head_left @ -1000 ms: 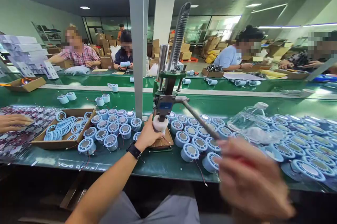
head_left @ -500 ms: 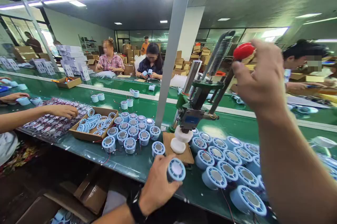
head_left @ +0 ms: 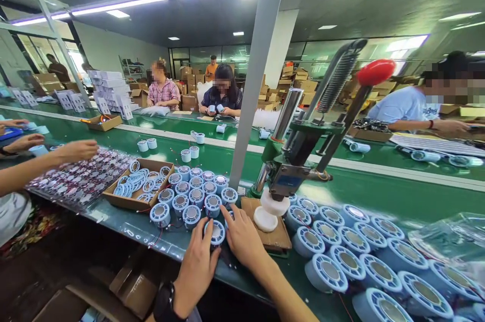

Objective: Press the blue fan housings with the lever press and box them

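- While both hands meet at the table's (head_left: 212,158) near edge, the left hand (head_left: 197,266) and right hand (head_left: 242,236) pinch one blue spool (head_left: 216,232) between them; it stands on the green top, face up, just left of the press board (head_left: 278,238).
- Left fingers curl against the spool's left side; right fingers lie loosely spread, their tips at its right side.
- One hand press (head_left: 293,160) stands behind the hands, its red knob (head_left: 376,71) raised, with two white discs (head_left: 265,218) under the ram.
- One cardboard tray (head_left: 131,201) of blue rings sits to the left; about a dozen spools cluster just right of it.
- Right of the press, more than a dozen spools lie in rows.
- A co-worker's hand (head_left: 78,150) hovers over a sheet of small parts (head_left: 76,183).
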`<state>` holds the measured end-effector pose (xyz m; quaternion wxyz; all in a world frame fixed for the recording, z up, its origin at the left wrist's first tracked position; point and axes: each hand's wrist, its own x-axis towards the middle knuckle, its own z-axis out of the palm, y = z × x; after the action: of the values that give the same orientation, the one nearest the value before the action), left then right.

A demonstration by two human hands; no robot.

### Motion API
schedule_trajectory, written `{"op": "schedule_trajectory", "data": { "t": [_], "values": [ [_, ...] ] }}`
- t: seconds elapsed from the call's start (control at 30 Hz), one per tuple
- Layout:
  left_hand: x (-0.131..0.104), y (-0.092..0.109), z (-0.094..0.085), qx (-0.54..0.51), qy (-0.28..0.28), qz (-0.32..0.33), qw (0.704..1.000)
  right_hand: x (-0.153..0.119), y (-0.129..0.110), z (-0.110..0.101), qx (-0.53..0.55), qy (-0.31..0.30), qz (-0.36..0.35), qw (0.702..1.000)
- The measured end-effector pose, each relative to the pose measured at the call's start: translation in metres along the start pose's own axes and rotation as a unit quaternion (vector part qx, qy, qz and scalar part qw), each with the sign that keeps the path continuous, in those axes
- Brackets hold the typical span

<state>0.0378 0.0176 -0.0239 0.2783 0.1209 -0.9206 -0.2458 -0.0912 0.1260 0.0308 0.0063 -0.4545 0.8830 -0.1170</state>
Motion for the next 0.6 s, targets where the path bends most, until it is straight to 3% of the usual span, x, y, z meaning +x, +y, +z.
{"op": "schedule_trajectory", "data": {
  "t": [0.2, 0.37, 0.5, 0.6],
  "values": [
    [-0.009, -0.003, 0.001, 0.004, -0.006, -0.016, 1.000, 0.023, -0.010, -0.023, 0.046, -0.065, 0.001, 0.997],
    [-0.009, 0.005, -0.005, -0.023, -0.009, -0.058, 0.998, 0.037, -0.020, -0.027, 0.042, -0.067, 0.025, 0.997],
    [-0.017, 0.004, -0.012, -0.056, 0.008, -0.078, 0.995, 0.016, -0.020, -0.025, 0.055, -0.073, 0.006, 0.996],
    [-0.026, 0.000, -0.016, -0.086, -0.014, -0.065, 0.994, -0.010, -0.017, -0.023, 0.071, -0.075, -0.009, 0.995]
  ]
}}
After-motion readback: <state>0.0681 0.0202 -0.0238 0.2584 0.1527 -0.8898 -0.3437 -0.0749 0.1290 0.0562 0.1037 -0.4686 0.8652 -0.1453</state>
